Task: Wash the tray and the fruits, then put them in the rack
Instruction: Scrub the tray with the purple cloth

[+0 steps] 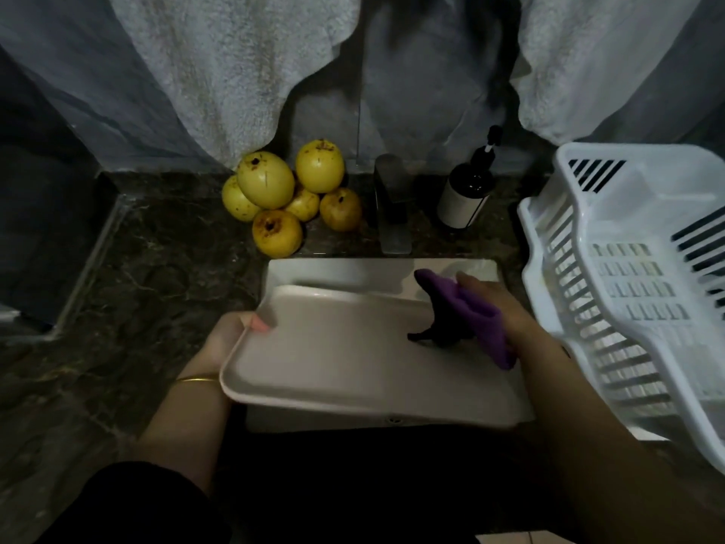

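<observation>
Head: tray (353, 367) lengthwise left-right

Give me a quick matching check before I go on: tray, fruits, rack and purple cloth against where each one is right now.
Things:
1. tray
2. fruits
3. rack
4. purple cloth

Places:
A. piled on the counter behind the sink
B. gripped at its edge by the left hand, over the sink
C. standing right of the sink
D. held by the right hand against the tray

Pairs: 1-B, 2-A, 3-C, 4-D.
</observation>
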### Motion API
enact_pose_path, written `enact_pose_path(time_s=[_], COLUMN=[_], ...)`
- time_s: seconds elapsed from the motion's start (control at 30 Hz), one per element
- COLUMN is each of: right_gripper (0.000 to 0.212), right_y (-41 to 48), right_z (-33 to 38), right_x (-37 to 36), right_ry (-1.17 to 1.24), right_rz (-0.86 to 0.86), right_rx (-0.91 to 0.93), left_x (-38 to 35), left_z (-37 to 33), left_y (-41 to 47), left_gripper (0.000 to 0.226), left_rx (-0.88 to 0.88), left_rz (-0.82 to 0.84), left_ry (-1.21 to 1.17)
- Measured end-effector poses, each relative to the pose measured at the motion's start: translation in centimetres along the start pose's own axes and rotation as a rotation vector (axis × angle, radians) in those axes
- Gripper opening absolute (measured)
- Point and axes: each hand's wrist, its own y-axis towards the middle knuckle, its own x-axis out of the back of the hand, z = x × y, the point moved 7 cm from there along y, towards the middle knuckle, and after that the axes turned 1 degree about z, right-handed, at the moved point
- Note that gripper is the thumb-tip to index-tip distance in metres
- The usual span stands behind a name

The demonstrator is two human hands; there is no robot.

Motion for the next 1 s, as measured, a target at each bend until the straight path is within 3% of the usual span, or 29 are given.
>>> enact_pose_path(time_s=[0.07, 0.13, 0.3, 0.47, 0.53, 0.6, 0.67, 0.7, 0.77, 0.83, 1.0], right_gripper=[0.047, 0.055, 0.042, 0.057, 0.063, 0.067, 0.068, 0.066, 0.057, 0.047, 0.042], right_y=[0.2, 0.3, -0.4, -2.2, -3.3, -4.0, -4.7, -5.1, -5.8, -6.3, -5.7], right_z=[-0.3, -0.7, 0.2, 4.8, 6.7, 7.5, 7.6, 7.7, 7.7, 7.3, 6.7], right_x=[-0.7, -1.6, -6.6, -12.9, -15.0, -16.5, -17.4, -17.6, -17.6, -17.2, -14.5], right_ry=[-0.105, -0.279, -0.498, -0.563, -0.628, -0.667, -0.688, -0.665, -0.565, -0.488, -0.599], right_rz=[-0.034, -0.162, -0.321, -0.196, -0.163, -0.105, -0.032, 0.016, 0.124, 0.205, 0.078], right_rx=[-0.016, -0.011, 0.169, 0.504, 0.648, 0.708, 0.748, 0.778, 0.821, 0.83, 0.921], left_x=[-0.4, -0.5, -0.6, -2.8, -3.6, -3.9, -3.4, -3.2, -2.2, -1.7, -1.9], left_z=[0.0, -0.1, -0.7, -1.4, -1.7, -1.9, -1.9, -1.9, -1.5, -0.9, -0.1], left_y=[0.3, 0.9, 2.5, 2.6, 2.5, 2.5, 2.9, 3.1, 3.7, 4.2, 4.1], left_gripper=[0.035, 0.062, 0.062, 0.039, 0.05, 0.027, 0.024, 0.037, 0.089, 0.121, 0.134], left_rx=[-0.019, -0.042, -0.238, -0.302, -0.319, -0.336, -0.325, -0.317, -0.287, -0.239, -0.137], left_rz=[0.012, 0.008, 0.088, 0.269, 0.34, 0.355, 0.321, 0.317, 0.268, 0.262, 0.319], left_ry=[-0.04, -0.098, -0.134, -0.201, -0.24, -0.249, -0.251, -0.249, -0.255, -0.283, -0.316])
